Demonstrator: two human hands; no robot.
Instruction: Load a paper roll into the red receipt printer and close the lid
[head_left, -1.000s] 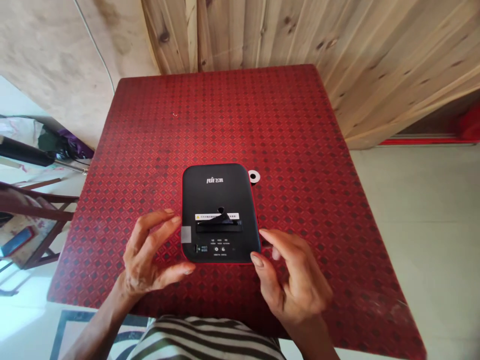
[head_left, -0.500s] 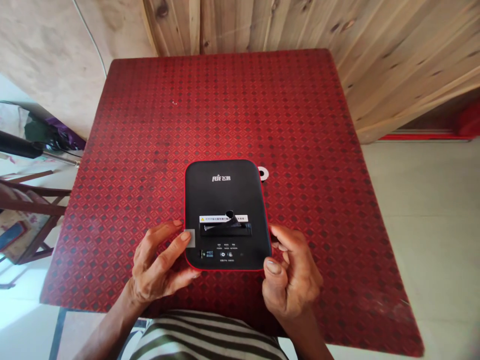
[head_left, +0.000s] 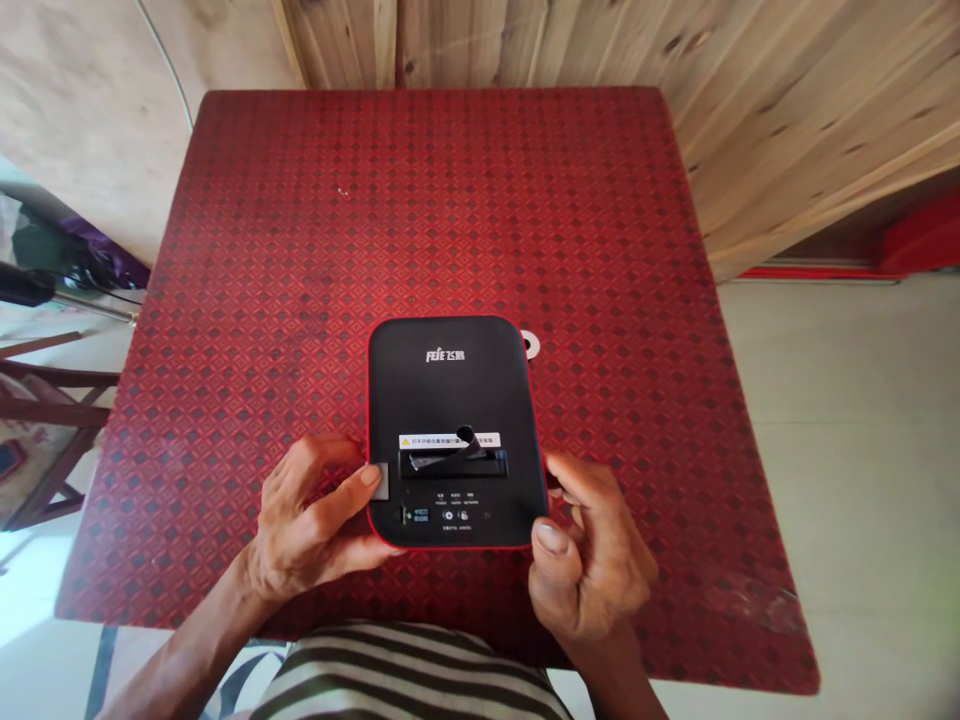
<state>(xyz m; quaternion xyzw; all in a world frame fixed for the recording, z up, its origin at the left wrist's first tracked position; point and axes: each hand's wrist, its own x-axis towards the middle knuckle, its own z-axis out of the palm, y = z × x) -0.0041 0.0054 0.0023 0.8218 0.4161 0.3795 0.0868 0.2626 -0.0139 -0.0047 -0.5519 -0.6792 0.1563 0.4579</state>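
Note:
A black receipt printer (head_left: 454, 400) with a red rim rests near the table's front edge. From its slot a dark curled strip (head_left: 450, 452) sticks out, partly covering a white label (head_left: 431, 441). My left hand (head_left: 311, 520) grips the printer's left side, thumb on the grey square button (head_left: 382, 481); its fingertips are hidden at the side. Bent around the right front corner, my right hand (head_left: 592, 545) holds the printer with the thumb at the corner and the fingers along the side. A white ring-shaped thing (head_left: 532, 345) shows partly behind the printer's right edge.
The table (head_left: 420, 210) has a red patterned cover. Behind it stands a wooden plank wall (head_left: 525, 40). A wooden chair (head_left: 56, 400) is at the left, and a striped garment (head_left: 412, 680) shows at the front edge.
My left hand's fingers have drawn in closer to the printer's side, while the thumb stays on the button. The camera view has shifted slightly; my right hand keeps its hold.

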